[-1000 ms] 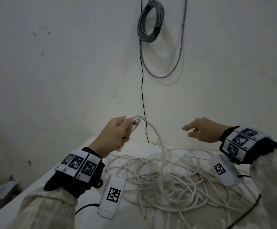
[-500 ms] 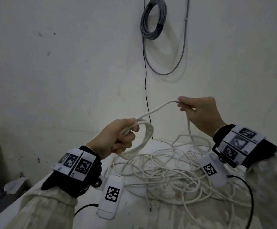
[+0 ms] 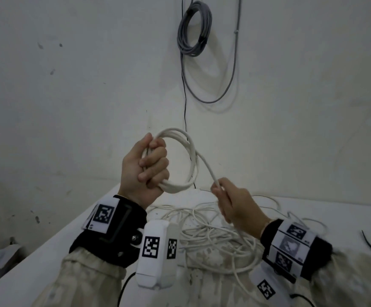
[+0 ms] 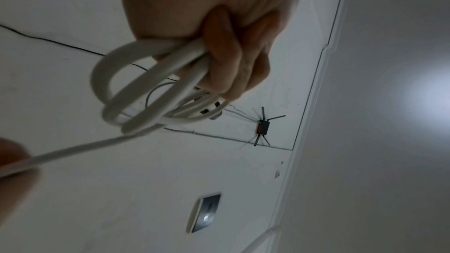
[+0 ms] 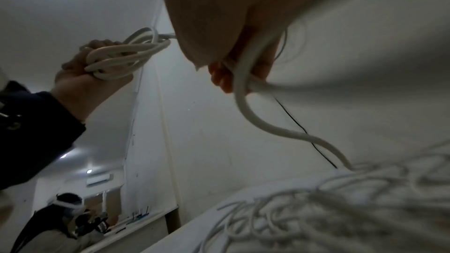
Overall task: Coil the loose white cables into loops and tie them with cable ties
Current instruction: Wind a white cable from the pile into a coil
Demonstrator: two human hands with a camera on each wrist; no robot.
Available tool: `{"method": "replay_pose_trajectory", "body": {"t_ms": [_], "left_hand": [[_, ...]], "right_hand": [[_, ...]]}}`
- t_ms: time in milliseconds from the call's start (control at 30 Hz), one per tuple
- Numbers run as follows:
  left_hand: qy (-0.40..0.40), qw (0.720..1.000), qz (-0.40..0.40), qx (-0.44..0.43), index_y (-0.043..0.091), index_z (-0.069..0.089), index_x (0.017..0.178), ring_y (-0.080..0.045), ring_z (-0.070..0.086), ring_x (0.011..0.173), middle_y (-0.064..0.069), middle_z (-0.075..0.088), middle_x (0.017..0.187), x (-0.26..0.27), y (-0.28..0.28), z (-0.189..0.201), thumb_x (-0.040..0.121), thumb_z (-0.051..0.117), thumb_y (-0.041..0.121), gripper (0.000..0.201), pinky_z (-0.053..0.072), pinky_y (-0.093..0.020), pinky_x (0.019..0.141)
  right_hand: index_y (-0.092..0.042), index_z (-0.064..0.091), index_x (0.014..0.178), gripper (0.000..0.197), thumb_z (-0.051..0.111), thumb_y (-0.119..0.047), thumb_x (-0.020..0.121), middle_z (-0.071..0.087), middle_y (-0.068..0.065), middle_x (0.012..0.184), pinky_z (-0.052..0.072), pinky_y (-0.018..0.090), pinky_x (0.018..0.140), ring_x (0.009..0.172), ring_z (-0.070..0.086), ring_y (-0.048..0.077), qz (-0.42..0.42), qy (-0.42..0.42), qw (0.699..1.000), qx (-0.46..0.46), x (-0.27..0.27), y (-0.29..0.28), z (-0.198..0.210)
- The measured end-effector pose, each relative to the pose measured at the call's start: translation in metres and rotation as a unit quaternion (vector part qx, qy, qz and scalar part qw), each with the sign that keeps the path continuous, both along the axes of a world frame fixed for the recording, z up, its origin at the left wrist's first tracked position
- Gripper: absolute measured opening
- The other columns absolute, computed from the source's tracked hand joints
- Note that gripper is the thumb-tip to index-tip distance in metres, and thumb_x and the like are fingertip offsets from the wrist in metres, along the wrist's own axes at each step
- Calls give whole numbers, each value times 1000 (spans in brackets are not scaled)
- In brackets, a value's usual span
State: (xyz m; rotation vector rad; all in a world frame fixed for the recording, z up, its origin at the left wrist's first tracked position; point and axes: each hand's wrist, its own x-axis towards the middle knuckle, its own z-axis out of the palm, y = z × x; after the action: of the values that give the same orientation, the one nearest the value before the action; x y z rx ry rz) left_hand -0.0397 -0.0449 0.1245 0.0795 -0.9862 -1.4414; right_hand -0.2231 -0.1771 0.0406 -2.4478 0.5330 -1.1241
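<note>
Above table (image 3: 47,251), left hand (image 3: 146,167) gripping round white cable loops (image 3: 186,160)

Bare utility room or workroom.
Scuffed white wall (image 3: 69,96), hung grey cable coil (image 3: 194,29), router (image 4: 262,127) mounted high, stained white tabletop (image 3: 47,251).

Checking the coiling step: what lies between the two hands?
In the head view, one taut stretch of white cable runs from the left hand to the right hand.

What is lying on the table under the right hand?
Under the right hand a loose tangle of white cable lies on the table. The hand and wrist cover part of it, so its ends cannot be seen.
</note>
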Motion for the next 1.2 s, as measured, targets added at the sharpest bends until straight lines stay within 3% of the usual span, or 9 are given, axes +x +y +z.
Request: {"method": "replay_pose_trajectory", "body": {"t_ms": [233, 367, 467, 700, 800, 867, 933, 1000, 1200], "left_hand": [[37, 999, 14, 13, 0, 51, 85, -17, 39, 37, -12, 47, 50, -1, -1, 7, 100, 35, 25, 33, 26, -26, 39], [19, 999, -39, 21, 0, 50, 89, -16, 38, 41, -4, 38, 55, 0, 2, 4, 102, 30, 27, 36, 22, -27, 37], [-7, 997, -65, 44, 0, 49, 91, -15, 32, 35, -4, 38, 55, 0, 8, 3, 102, 30, 26, 34, 17, -23, 35], [25, 996, -85, 24, -1, 49, 89, -12, 27, 32, -6, 38, 54, -8, 10, 6, 101, 32, 22, 31, 17, -23, 35], [49, 999, -14, 7, 2, 52, 82, -14, 37, 31, -5, 45, 47, -15, 3, 7, 99, 36, 24, 32, 24, -25, 31], [44, 991, 122, 13, 13, 48, 72, -7, 35, 23, 6, 40, 41, -23, 2, 8, 98, 34, 30, 35, 18, -16, 26], [29, 975, 222, 1, 18, 41, 70, -4, 30, 21, 9, 34, 40, -33, 1, 12, 100, 27, 37, 37, 16, -15, 23], [14, 959, 284, -7, 20, 38, 71, -2, 26, 23, 10, 32, 42, -42, -2, 15, 100, 25, 39, 37, 16, -13, 23], [-213, 812, 537, -89, 15, 45, 59, -9, 32, 30, 5, 38, 44, -65, -11, 2, 103, 28, 25, 48, 24, -18, 33]], "right_hand": [[-21, 43, 104, 12, 45, -31, 97, 55, -4, 55, 47, 30, 59, 53, 57, 17, 18, 154, 988, 22, -14, 2, -15], [-29, 44, 90, 9, 43, -34, 98, 46, -3, 47, 48, 41, 46, 39, 47, 17, 13, 12, 1000, 11, -25, 3, -6], [-11, 56, 92, 35, 35, -39, 95, 34, -7, 43, 33, 35, 34, 34, 35, 21, -65, -110, 987, -99, -30, -12, 6], [-8, 60, 99, 46, 32, -44, 94, 40, -4, 42, 31, 30, 33, 31, 38, 21, -34, 41, 985, -162, -30, -13, 9], [-11, 55, 121, 46, 39, -44, 93, 51, 1, 43, 28, 22, 34, 33, 47, 21, -32, 123, 963, -238, -27, 1, 1], [-8, 27, 146, 67, 46, -43, 92, 57, 2, 52, 28, 21, 41, 39, 49, 19, -36, 180, 937, -297, -22, 10, -5], [-15, -18, 143, 83, 46, -37, 94, 63, 7, 84, 38, 29, 55, 62, 57, 24, -19, 269, 925, -269, -16, 25, -3], [-20, -34, 131, 83, 41, -32, 98, 55, 7, 108, 42, 36, 66, 77, 55, 27, -19, 322, 916, -240, -14, 37, -2], [-13, -4, 150, 75, 43, -33, 95, 60, 9, 105, 45, 35, 64, 77, 58, 30, -9, 291, 918, -268, -9, 59, 16]]}}
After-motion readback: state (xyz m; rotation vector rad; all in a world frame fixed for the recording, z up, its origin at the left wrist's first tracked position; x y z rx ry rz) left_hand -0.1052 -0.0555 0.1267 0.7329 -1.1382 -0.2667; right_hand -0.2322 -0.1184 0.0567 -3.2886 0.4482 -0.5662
